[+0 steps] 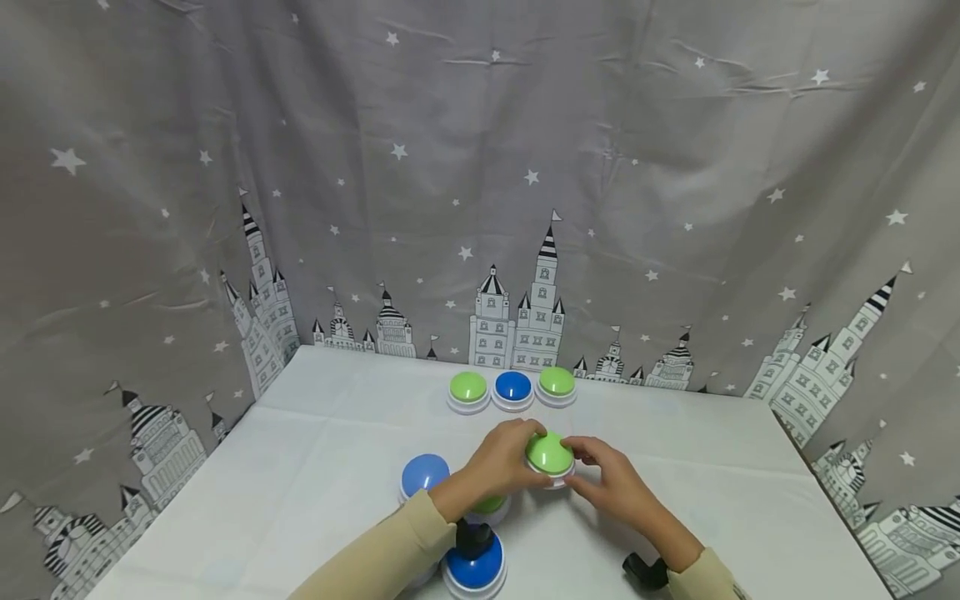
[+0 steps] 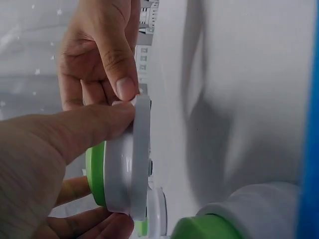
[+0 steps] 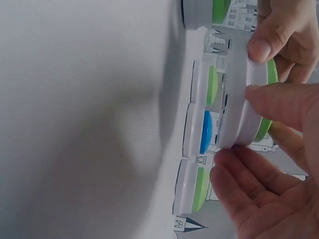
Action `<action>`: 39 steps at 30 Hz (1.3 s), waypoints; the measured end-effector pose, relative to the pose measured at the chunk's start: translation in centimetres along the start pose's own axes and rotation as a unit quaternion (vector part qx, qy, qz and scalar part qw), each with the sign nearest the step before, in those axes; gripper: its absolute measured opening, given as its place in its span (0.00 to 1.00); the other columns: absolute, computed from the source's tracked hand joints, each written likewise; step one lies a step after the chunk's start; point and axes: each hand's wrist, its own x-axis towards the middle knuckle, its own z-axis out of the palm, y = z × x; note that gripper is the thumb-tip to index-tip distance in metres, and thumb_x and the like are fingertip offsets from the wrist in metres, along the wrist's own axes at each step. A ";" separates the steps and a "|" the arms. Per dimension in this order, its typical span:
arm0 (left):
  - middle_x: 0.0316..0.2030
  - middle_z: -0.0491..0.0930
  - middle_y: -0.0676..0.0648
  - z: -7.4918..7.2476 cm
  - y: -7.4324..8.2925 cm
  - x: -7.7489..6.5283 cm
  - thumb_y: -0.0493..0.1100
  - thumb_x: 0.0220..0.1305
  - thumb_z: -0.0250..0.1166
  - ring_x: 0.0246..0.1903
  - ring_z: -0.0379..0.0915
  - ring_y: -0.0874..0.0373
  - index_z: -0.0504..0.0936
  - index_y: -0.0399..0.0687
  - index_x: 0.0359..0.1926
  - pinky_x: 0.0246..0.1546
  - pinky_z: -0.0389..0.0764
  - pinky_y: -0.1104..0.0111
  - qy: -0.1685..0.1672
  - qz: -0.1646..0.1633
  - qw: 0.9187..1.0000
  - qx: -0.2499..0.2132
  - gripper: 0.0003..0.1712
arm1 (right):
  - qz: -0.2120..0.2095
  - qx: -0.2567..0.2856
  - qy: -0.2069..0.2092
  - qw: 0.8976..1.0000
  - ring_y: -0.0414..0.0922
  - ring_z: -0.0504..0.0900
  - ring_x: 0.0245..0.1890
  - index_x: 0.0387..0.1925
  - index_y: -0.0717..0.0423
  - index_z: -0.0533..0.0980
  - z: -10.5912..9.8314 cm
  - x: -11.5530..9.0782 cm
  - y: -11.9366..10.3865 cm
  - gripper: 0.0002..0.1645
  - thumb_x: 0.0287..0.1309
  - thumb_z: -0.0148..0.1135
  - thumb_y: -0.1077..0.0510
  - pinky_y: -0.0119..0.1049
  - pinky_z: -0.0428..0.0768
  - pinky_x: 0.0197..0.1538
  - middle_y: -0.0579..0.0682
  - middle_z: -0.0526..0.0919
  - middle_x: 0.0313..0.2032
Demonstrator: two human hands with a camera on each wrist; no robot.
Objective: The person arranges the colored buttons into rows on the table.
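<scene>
Both hands hold a green-domed push button [image 1: 550, 452] with a round white base, raised above the white table. My left hand [image 1: 501, 458] grips its left side, the thumb against the white rim. From the opposite side my right hand [image 1: 611, 479] pinches the base between thumb and fingers. In the left wrist view the button [image 2: 119, 169] appears edge-on, its underside apart from the tabletop. The right wrist view shows the thumb of the right hand [image 3: 274, 184] on the button's white side [image 3: 239, 99], with fingers at the rim.
At the back of the table [image 1: 675, 500] stand a green button [image 1: 468, 386], a blue button [image 1: 513, 385] and another green button [image 1: 557, 381] in a row. Near the left arm are a blue button [image 1: 424, 472], a partly hidden green button [image 1: 489, 505] and a blue button [image 1: 477, 571].
</scene>
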 end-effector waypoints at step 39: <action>0.46 0.78 0.61 1.3 0.5 -9.0 0.60 0.46 0.79 0.45 0.70 0.73 0.77 0.52 0.54 0.49 0.74 0.77 -0.087 0.146 0.985 -0.032 0.36 | -0.011 0.082 -0.157 0.984 0.37 0.81 0.46 0.54 0.46 0.78 0.6 -6.4 -2.3 0.26 0.53 0.75 0.50 0.36 0.81 0.50 0.38 0.82 0.48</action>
